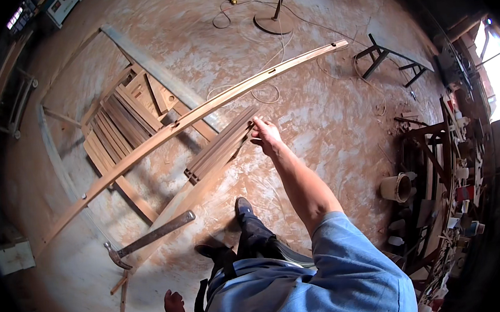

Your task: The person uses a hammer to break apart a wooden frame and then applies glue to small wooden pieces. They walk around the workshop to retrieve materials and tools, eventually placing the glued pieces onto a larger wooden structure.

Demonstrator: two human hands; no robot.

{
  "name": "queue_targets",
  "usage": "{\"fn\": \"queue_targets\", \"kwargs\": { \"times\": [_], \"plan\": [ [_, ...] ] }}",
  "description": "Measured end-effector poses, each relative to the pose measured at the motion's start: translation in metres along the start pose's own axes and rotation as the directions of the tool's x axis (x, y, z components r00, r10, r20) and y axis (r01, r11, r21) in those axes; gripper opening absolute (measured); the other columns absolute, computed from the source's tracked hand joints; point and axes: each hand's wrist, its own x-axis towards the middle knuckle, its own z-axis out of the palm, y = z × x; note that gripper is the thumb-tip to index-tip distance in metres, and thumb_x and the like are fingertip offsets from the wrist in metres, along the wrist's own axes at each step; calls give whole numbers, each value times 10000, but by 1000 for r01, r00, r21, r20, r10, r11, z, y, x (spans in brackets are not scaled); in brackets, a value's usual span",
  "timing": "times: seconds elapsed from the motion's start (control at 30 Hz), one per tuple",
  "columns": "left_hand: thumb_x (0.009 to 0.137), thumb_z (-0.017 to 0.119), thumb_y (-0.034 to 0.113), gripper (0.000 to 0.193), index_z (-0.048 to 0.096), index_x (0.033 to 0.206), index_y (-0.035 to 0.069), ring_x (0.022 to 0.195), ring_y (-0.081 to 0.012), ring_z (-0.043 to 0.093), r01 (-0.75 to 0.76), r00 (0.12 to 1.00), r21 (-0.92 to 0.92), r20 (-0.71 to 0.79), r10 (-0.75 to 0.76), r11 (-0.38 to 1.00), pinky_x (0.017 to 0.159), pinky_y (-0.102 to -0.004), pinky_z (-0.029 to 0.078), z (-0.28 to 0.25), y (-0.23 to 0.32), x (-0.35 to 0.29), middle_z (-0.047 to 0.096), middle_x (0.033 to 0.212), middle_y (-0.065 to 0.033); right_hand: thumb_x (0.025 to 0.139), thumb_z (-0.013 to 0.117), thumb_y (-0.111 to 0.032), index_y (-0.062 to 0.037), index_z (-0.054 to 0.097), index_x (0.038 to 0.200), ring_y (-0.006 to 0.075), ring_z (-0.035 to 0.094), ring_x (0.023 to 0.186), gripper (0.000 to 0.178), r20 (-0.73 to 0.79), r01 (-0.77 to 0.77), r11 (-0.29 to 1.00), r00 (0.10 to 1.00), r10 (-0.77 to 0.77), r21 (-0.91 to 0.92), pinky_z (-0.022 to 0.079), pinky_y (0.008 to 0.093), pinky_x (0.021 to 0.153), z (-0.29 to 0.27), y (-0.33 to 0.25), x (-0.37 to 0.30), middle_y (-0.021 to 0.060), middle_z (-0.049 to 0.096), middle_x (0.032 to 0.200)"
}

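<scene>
My right hand (266, 133) reaches forward, its fingers closed on the far end of a wooden slat. That slat belongs to a stack of brown slats (223, 144) with grooved ends, lying at an angle on a pale board. My left hand (174, 306) hangs low by my side, fingers loosely bent and apart, with nothing visible in it. Left of my feet, a hammer (155, 233) with a long dark handle rests across a wooden beam. Beyond the stack, a long wooden rail (216, 103) with slots cut in it crosses diagonally.
A partly assembled slatted panel (118, 127) lies under the rail on a timber frame (145, 61). Cables trail over the dusty floor near a round-based stand (272, 23). At right are a low black trestle (393, 59), a bucket (395, 188) and a cluttered workbench (462, 164).
</scene>
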Motion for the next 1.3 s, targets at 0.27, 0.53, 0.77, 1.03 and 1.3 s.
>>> {"fn": "queue_targets", "kwargs": {
  "times": [0.27,0.53,0.77,1.03,1.3],
  "plan": [
    [868,557,120,424,483,1255,-35,624,-78,481,-106,993,180,61,97,978,570,-235,436,4,42,12,508,736,3,903,597,-207,-95,540,871,68,488,488,130,171,-42,936,985,-20,350,454,243,483,-20,11,-9,-32,510,628],
    [884,545,12,481,395,1338,-40,1102,-225,564,-656,601,-5,602,526,755,960,-322,433,165,283,-6,575,1200,-169,919,564,-191,-29,565,1050,109,566,693,209,81,208,940,968,-237,270,499,244,601,-101,-39,-179,47,603,871],
    [765,708,229,720,388,1359,-22,1124,-260,573,-870,-93,-171,978,186,462,943,-345,444,328,284,-123,579,1215,-203,901,585,-142,-29,559,1116,113,585,848,244,-85,442,893,896,-436,86,502,261,709,-170,-30,-342,38,612,944],
    [688,739,165,459,585,1106,53,845,-359,637,-981,-179,-185,980,90,63,722,-418,498,364,196,-234,647,897,-190,950,503,-322,-20,505,1180,160,629,773,380,-369,357,892,897,-244,278,539,297,595,-285,50,-430,85,611,937],
    [675,780,228,530,571,1148,113,736,-341,623,-813,-348,-358,931,-109,-459,641,-419,496,449,94,-365,610,804,-143,920,532,-193,14,472,1188,176,645,698,344,-538,377,863,829,-152,337,547,302,540,-459,128,-490,148,635,859]
  ]
}}
